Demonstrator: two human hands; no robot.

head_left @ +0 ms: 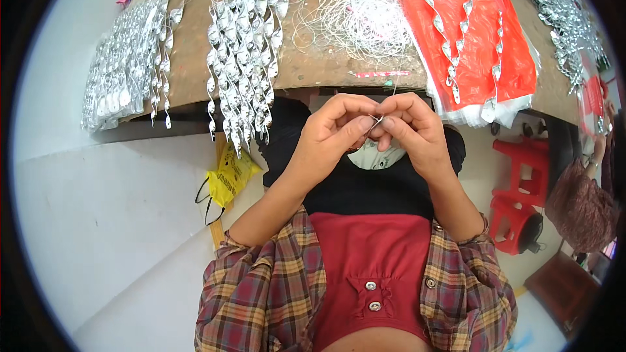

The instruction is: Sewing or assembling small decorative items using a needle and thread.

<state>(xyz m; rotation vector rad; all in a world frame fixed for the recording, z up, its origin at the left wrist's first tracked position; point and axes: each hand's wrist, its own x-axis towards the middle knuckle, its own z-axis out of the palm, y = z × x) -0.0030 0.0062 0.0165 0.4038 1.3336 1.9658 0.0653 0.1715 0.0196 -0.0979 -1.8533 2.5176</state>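
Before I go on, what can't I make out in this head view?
All in the head view:
Thin strand between left hand and right hand: too small to trace, partly covered by them.
Ends of the white string tangle: hidden among overlapping loops.
Silver tinsel heap: cut off by the picture's rim.

We wear an open plaid shirt [469, 280] checked in maroon, mustard and dark grey, its sleeves [242, 280] ending near our elbows, a round button [430, 283] on its right front. Beneath it is our dark red top [372, 238] with a gathered panel [373, 296] and two shiny buttons [371, 285]. Black cloth [372, 197] covers our lap by the desk's [303, 73] near edge. Our left hand [332, 129] and right hand [417, 129] are bare.
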